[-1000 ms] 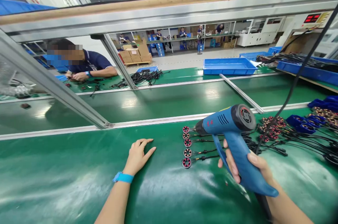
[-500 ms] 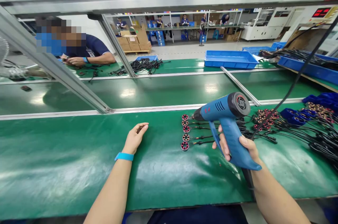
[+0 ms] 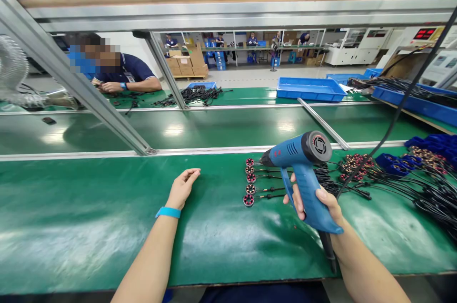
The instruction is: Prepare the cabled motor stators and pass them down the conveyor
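My right hand (image 3: pixel 316 203) is wrapped round the handle of a blue heat gun (image 3: pixel 302 158). Its nozzle points left, just above a short column of several small round motors (image 3: pixel 249 181) with black leads, lined up on the green bench mat (image 3: pixel 89 217). My left hand (image 3: pixel 183 188) rests on its edge on the mat, left of the motors, with fingers loosely curled and nothing in them. A blue band (image 3: pixel 167 212) sits on that wrist. The gun's black cord (image 3: pixel 400 108) runs up to the right.
A heap of wired motors (image 3: pixel 360 165) and blue parts (image 3: pixel 396 162) lies to the right. Beyond a metal frame post (image 3: pixel 89 93) runs a green conveyor. A co-worker (image 3: pixel 117 74) sits across it, with black cables (image 3: pixel 193 94) and a blue tray (image 3: pixel 310 89) nearby.
My left hand has turned from flat on the mat onto its edge, with the fingers curling. The heat gun has drawn slightly nearer the motors. The camera has tilted.
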A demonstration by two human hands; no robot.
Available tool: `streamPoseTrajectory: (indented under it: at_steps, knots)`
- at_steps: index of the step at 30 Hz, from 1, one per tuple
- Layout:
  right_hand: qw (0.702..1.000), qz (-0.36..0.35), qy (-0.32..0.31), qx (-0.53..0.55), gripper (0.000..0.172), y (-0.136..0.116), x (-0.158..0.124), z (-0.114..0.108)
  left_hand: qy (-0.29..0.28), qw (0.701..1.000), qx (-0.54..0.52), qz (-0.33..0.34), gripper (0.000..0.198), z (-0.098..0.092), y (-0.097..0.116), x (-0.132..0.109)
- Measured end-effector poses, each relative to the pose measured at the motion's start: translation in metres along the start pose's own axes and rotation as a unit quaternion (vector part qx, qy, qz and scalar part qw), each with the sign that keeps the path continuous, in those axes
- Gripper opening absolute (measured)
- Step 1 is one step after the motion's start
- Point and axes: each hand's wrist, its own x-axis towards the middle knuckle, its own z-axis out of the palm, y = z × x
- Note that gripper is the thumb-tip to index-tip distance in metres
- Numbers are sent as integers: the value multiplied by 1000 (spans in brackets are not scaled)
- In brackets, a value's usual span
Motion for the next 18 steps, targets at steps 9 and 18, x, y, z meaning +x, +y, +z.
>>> streamPoseTrajectory:
  at_steps: [9,18]
  knots:
    - [1000,3,2,7,52,0,-2,1,-1,1000,-3,-3,71,1,3,-1]
    - [999,37,13,15,50,-13,-8,8,0,1000,-7,-10,73,2,6,-2]
